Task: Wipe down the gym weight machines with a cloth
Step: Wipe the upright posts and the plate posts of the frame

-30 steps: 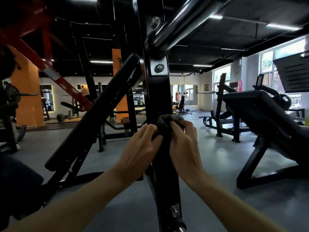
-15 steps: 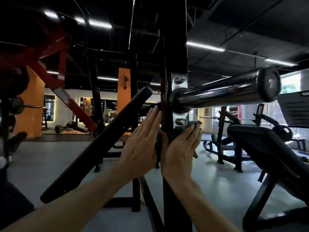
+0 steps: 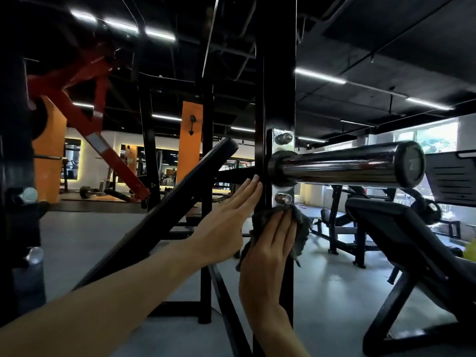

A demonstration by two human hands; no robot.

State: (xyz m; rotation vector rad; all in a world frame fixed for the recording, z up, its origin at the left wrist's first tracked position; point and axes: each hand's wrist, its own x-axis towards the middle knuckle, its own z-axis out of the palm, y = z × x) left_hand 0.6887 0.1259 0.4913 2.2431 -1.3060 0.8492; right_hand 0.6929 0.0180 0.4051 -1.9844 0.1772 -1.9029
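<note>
A right hand (image 3: 268, 243) presses a dark cloth (image 3: 300, 222) flat-fingered against a black upright post (image 3: 277, 73); the left hand (image 3: 226, 217) (fingers straight) touches its side.

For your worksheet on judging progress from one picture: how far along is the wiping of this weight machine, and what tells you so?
Done: nothing can be confirmed; no wiped surface shows. In hand: the right hand presses the dark cloth flat against the black upright post, just below the lower bolt, while the left hand rests on the post's left edge. Left: the chrome weight peg, the post above, and the bench beyond look untouched.
</note>
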